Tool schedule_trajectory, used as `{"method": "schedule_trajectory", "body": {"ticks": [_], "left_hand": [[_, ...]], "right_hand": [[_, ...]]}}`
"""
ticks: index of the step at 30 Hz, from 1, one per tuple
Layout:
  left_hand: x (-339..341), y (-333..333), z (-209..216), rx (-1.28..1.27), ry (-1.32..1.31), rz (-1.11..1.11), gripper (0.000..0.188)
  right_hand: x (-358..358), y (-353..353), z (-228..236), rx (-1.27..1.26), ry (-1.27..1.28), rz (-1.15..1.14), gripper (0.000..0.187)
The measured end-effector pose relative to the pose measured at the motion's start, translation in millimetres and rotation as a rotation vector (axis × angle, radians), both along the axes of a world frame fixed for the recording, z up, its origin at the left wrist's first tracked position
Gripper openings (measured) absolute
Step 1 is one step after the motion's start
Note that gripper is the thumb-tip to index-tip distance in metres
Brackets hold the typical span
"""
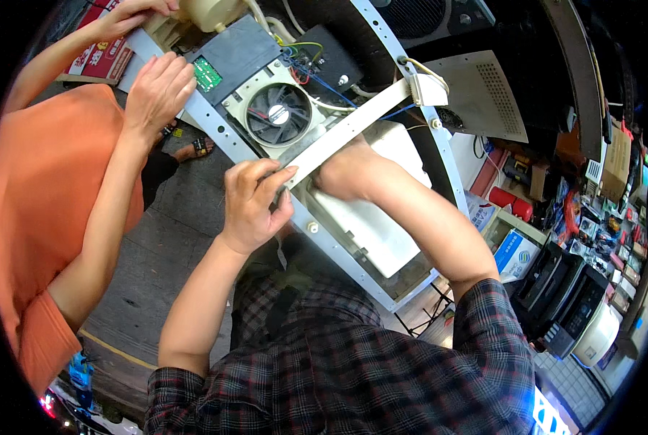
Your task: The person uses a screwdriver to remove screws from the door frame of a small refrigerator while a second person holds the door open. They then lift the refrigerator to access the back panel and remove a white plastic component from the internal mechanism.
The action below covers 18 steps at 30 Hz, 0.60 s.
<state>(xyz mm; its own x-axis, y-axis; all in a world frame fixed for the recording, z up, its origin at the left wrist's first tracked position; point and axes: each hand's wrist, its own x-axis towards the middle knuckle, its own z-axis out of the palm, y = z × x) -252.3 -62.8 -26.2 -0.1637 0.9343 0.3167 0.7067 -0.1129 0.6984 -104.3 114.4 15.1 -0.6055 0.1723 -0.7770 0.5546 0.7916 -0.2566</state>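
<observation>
A pale metal frame [226, 134] with holes along its rails surrounds the inside of an opened appliance. Across it runs a white crossbar [349, 130]. My left hand [251, 203] is closed at the bar's near-left end, fingertips on the bar and thumb just below. My right hand [345, 172] reaches down beneath the bar, beside a white plastic tank-like box [371, 228]; its fingers are hidden. Left of the bar sit a black cooling fan [279, 114] in a light mount, a green circuit board [208, 74] and a grey housing [240, 54]. Thin wires [313, 76] run behind the fan.
A co-worker in an orange top stands at the left, one hand [163, 90] over the frame's rail, the other [131, 14] farther back. A perforated panel [476, 94] is at the far right. Cluttered shelves, a red cylinder [511, 203] and a black printer-like machine [563, 297] stand right.
</observation>
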Motion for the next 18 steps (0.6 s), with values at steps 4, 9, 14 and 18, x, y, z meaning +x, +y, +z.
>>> {"method": "schedule_trajectory", "body": {"ticks": [4,9,14,18], "left_hand": [[-0.3,5.4,23.6,-0.086,0.092,0.021,0.045],[9.8,20.8,48.0,0.022,0.013,-0.257,0.043],[58.1,60.8,58.5,-0.501,-0.139,-0.357,0.051],[70.8,92.6,52.8,-0.922,-0.270,-0.277,0.076]], "right_hand": [[59.5,-28.1,59.5,0.219,0.594,-0.242,0.033],[117.8,-4.3,93.5,0.333,0.616,-0.384,0.027],[138.7,50.2,92.2,0.595,0.758,-0.549,0.029],[136.9,70.3,84.4,0.612,0.804,-0.581,0.028]]}}
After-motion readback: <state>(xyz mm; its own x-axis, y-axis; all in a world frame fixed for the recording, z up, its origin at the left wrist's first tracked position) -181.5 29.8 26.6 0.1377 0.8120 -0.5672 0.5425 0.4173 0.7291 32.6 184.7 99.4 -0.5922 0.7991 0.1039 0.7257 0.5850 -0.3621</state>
